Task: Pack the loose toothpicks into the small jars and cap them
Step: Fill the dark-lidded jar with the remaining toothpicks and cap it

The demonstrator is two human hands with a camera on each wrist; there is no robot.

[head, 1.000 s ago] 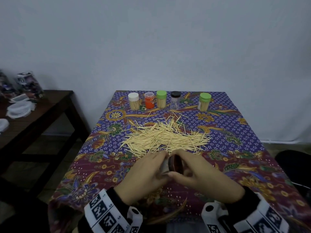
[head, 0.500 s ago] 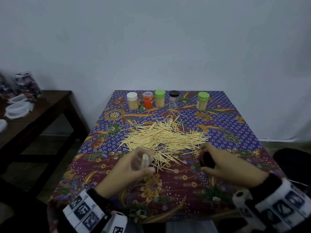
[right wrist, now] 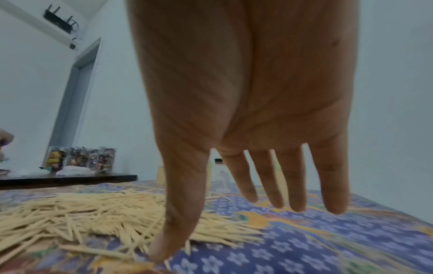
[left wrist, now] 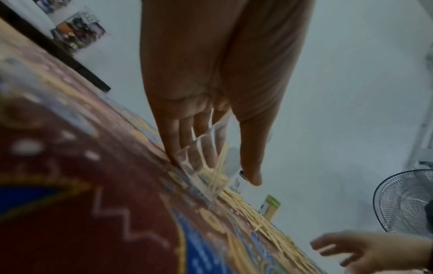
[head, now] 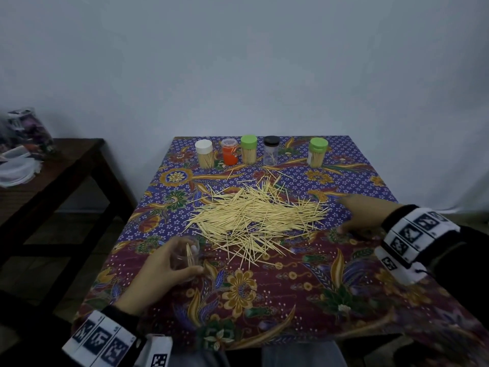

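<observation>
A heap of loose toothpicks (head: 254, 218) lies mid-table on the patterned cloth (head: 238, 292). My left hand (head: 164, 266) grips a small clear jar (head: 185, 258) at the heap's near left corner. The jar (left wrist: 206, 163) has no cap, holds a few toothpicks and touches the cloth. My right hand (head: 362, 215) is at the heap's right end with its fingers (right wrist: 293, 185) straight and spread and nothing in them. Its thumb tip touches the toothpicks (right wrist: 82, 213). I cannot see the dark cap.
Along the far edge stand capped jars: white (head: 204, 153), orange (head: 229, 152), green (head: 248, 149), black (head: 271, 151) and green (head: 317, 152). A dark side table (head: 53, 165) with clear containers stands at the left. A fan (left wrist: 403, 202) is off to the right.
The hands have parted. The left took the jar left and down to the cloth. The right swung out to the heap's right end and no longer holds the dark cap.
</observation>
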